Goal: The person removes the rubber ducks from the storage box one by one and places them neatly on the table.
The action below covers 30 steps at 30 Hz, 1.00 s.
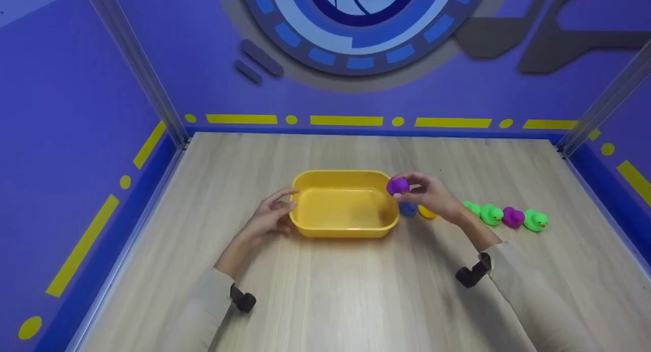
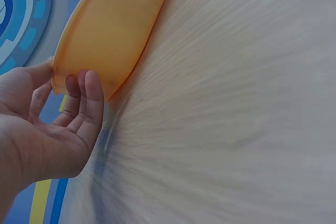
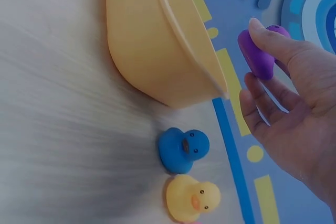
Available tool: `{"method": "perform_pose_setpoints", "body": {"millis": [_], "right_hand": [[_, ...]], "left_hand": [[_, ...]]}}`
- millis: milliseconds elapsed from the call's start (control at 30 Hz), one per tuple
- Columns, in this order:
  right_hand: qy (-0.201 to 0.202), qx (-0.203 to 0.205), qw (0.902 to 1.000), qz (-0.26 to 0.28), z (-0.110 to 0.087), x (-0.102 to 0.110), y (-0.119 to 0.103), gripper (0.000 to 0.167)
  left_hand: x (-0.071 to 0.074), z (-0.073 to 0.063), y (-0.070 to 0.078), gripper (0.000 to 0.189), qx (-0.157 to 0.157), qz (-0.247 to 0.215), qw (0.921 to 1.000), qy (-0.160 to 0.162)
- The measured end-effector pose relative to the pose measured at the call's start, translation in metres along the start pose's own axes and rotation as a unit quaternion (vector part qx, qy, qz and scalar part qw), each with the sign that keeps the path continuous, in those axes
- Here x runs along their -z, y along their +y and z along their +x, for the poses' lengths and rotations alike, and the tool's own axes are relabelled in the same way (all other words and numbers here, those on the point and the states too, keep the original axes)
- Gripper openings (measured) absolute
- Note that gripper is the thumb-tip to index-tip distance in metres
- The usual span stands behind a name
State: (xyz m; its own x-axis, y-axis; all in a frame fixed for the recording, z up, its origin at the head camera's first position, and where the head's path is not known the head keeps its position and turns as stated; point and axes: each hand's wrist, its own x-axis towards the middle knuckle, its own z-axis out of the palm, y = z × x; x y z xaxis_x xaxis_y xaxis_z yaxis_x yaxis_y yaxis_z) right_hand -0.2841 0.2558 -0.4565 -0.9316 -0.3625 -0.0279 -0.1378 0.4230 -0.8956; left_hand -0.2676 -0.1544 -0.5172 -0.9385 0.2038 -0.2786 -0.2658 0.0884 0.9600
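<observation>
A yellow plastic basin (image 1: 346, 232) stands upright on the table. At its left end my left hand (image 1: 267, 214) holds the rim, with its fingers (image 2: 93, 95) against the outer wall in the left wrist view. Above the basin's right rim, my right hand (image 1: 430, 194) pinches a purple rubber duck (image 1: 397, 186) between thumb and fingers. The right wrist view shows this duck clear of the basin's wall (image 3: 152, 51). Just right of the basin sit a blue rubber duck (image 3: 182, 149) and a yellow rubber duck (image 3: 191, 198), partly covered by my right hand in the head view.
Farther right, green ducks (image 1: 491, 214) and another purple duck (image 1: 513, 217) stand in a row with the blue and yellow ones. Blue panels (image 1: 335, 97) with metal corner posts (image 1: 147, 67) close off the back and sides of the wooden table (image 1: 330, 301).
</observation>
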Motion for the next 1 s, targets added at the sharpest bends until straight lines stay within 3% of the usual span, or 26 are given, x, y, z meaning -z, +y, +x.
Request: {"method": "perform_pose_setpoints", "body": {"millis": [200,433,1000], "right_hand": [[0.015,0.003,0.9998,-0.012,-0.009,0.016,0.002,0.05],[0.044,-0.022,0.9984,-0.029,-0.021,0.034,0.01,0.052],[0.103,0.039,0.9938,-0.009,-0.043,0.053,0.037,0.041]], "left_hand": [[0.0,0.001,0.001,0.044,0.001,-0.005,1.0,0.002],[0.001,0.001,0.0,0.042,0.004,-0.003,1.0,0.001],[0.001,0.0,-0.001,0.044,-0.007,-0.005,0.9999,-0.005]]}}
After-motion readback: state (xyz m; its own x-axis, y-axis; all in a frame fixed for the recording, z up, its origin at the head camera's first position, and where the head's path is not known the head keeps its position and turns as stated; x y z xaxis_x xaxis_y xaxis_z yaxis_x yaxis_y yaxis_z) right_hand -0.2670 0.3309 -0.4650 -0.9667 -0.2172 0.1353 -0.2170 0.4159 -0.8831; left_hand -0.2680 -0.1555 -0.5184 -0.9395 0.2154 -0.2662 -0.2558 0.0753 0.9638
